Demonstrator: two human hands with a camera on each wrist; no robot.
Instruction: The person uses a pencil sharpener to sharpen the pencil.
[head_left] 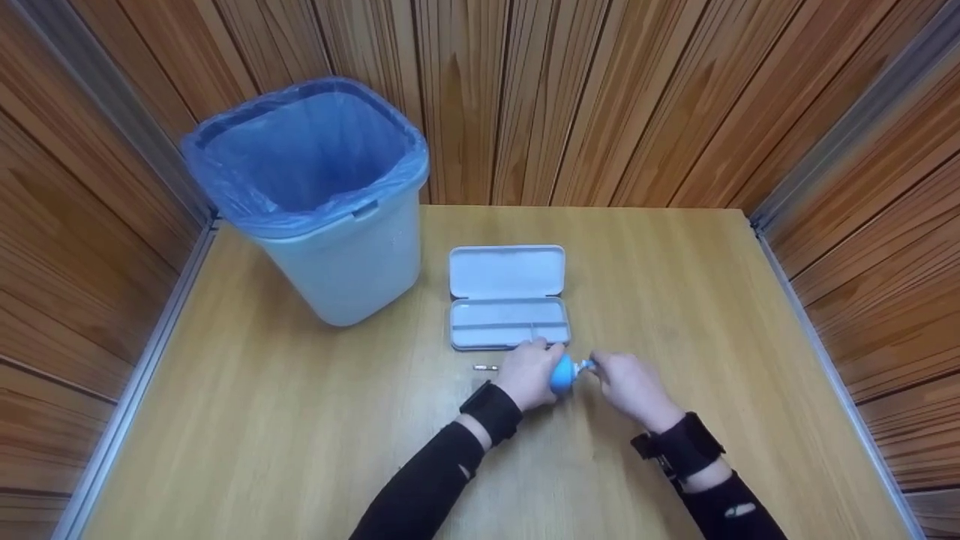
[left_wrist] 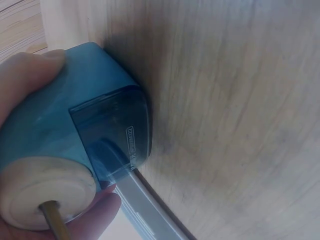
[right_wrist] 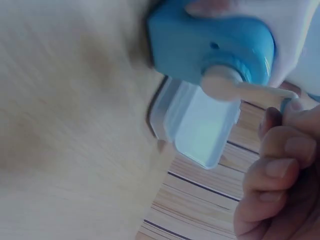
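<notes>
Round sharpener (head_left: 562, 374), left hand (head_left: 527, 373); right hand (head_left: 632, 384) pinching crank (right_wrist: 262, 93).

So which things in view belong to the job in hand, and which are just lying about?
In the job:
blue sharpener, held by the left hand
crank handle, pinched by the right hand
rod, likely a pencil, in the sharpener

Seemingly just lying about:
open case
lined bin

Bench (head_left: 675, 285) lay free right of the pale case (head_left: 507, 271); a bin (head_left: 360, 262) obstructed its left, a sharpener (head_left: 562, 375) its near side.
</notes>
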